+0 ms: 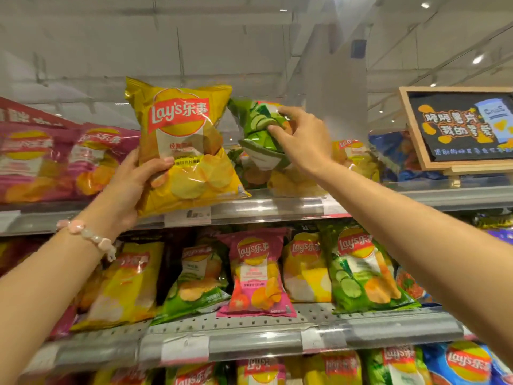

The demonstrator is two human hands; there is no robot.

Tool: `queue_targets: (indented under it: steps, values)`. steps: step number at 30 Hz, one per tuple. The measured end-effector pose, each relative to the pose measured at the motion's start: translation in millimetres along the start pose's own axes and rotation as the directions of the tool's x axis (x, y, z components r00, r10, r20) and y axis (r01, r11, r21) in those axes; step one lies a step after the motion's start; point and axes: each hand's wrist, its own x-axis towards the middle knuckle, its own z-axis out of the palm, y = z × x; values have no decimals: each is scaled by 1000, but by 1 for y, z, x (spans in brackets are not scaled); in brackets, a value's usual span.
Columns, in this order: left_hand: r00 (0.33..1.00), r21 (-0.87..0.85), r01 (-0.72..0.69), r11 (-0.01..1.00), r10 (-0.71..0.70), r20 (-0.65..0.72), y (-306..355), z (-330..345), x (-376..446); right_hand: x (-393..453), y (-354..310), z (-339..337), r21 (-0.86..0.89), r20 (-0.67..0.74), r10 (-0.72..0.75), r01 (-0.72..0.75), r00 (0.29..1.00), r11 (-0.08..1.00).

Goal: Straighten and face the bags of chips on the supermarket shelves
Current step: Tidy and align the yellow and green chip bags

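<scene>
The person works at the top shelf (277, 209) of a supermarket chip display. The left hand (133, 184) grips a yellow bag (183, 151) by its lower left edge, thumb curled over the front, holding it upright with its label facing out and its bottom at the shelf's front lip. The right hand (302, 134) reaches just to the right of it and pinches a green bag (258, 126), fingers curled into the crumpled foil. That green bag lies tipped over, its long axis slanting and its bottom seam turned toward the aisle, so its front does not face out. It sits directly under the right hand, touching it, and close beside the yellow bag's right edge; the right hand is clearly the nearer one to turn it. The next move likely calls for swinging the green bag upright next to the yellow one.

More yellow bags (294, 182) lie flat behind and below the green one. Pink bags (55, 162) fill the shelf to the left, a chalkboard sign (460, 126) stands at the right, and the lower shelf (249, 343) carries mixed bags, several leaning. Ceiling lights show overhead
</scene>
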Motion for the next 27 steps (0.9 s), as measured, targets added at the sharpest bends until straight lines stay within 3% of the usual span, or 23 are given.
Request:
queue_targets:
  steps: [10, 15, 21, 24, 27]
  values:
    - [999, -8, -1, 1000, 2, 50, 6, -45, -5, -25, -30, 62, -271, 136, 5, 32, 991, 962]
    - [999, -24, 7, 1000, -6, 35, 8, -49, -8, -28, -32, 74, -303, 456, 168, -25, 874, 953]
    - [997, -24, 18, 1000, -16, 75, 6, -47, -10, -21, -25, 76, -383, 534, 181, 45, 826, 923]
    - [997, -38, 29, 999, -26, 79, 5, -41, -11, -19, -22, 73, -324, 569, 158, 44, 807, 945]
    - [996, -42, 53, 998, -49, 80, 4, -30, -11, -25, -26, 63, -29, 489, 98, -96, 867, 995]
